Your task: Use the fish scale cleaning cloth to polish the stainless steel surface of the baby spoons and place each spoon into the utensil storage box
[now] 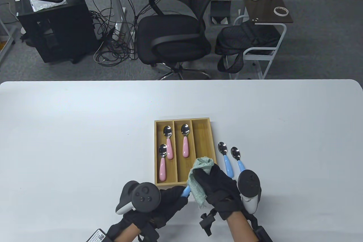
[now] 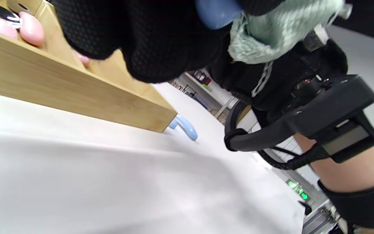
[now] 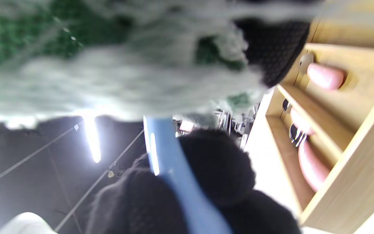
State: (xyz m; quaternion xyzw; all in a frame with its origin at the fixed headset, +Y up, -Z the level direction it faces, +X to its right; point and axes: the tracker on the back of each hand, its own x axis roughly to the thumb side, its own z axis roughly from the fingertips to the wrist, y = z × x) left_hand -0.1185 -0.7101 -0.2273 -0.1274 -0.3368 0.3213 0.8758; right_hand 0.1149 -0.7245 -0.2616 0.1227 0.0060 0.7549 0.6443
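My left hand (image 1: 170,201) grips the blue handle of a baby spoon (image 1: 185,191) just in front of the wooden utensil box (image 1: 202,140). My right hand (image 1: 217,183) holds the pale green cleaning cloth (image 1: 200,178) wrapped over that spoon's bowl, which is hidden. In the right wrist view the blue handle (image 3: 174,169) runs up under the cloth (image 3: 109,74). Three pink-handled spoons lie in the box: two in the left compartment (image 1: 169,142), one in the middle (image 1: 185,141). Two blue-handled spoons (image 1: 226,159) lie on the table right of the box.
The box's right compartment (image 1: 202,137) holds no spoon. The white table (image 1: 71,140) stretches wide to left and right. Beyond its far edge stand a black office chair (image 1: 175,26), a side table (image 1: 266,6) and a bag.
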